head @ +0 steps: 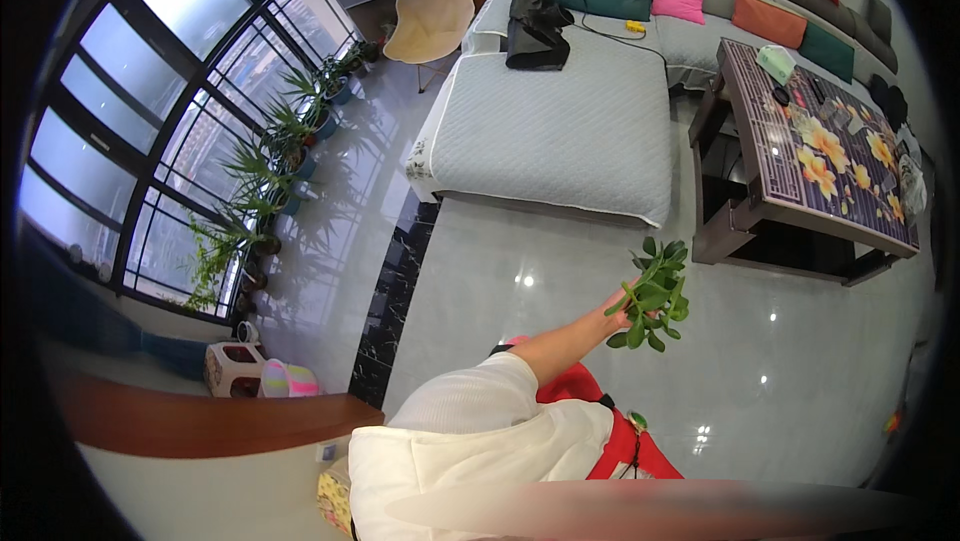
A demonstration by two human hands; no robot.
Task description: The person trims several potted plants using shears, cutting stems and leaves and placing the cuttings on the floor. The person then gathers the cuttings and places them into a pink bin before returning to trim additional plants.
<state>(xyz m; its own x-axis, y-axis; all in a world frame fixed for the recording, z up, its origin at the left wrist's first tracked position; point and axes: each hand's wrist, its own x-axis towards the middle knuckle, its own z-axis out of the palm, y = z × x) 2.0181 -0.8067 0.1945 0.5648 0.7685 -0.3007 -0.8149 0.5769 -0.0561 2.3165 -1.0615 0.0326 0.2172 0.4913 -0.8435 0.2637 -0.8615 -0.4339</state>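
My left hand (622, 313) reaches out in front of me, at the end of a bare forearm and a short white sleeve. It holds a bunch of leafy green stems (654, 295) with thick oval leaves, like a jade plant. The leaves cover most of my fingers, and the lower ends of the stems are hidden. Below the bunch lies grey glossy tile floor. My right hand is out of view.
Ahead is a sofa with a pale quilted cover (555, 136) and a black garment or bag (536, 30). A coffee table (825, 143) with a flower-print top stands right. Potted plants (289, 136) line the window; a beige chair (431, 19) is beyond.
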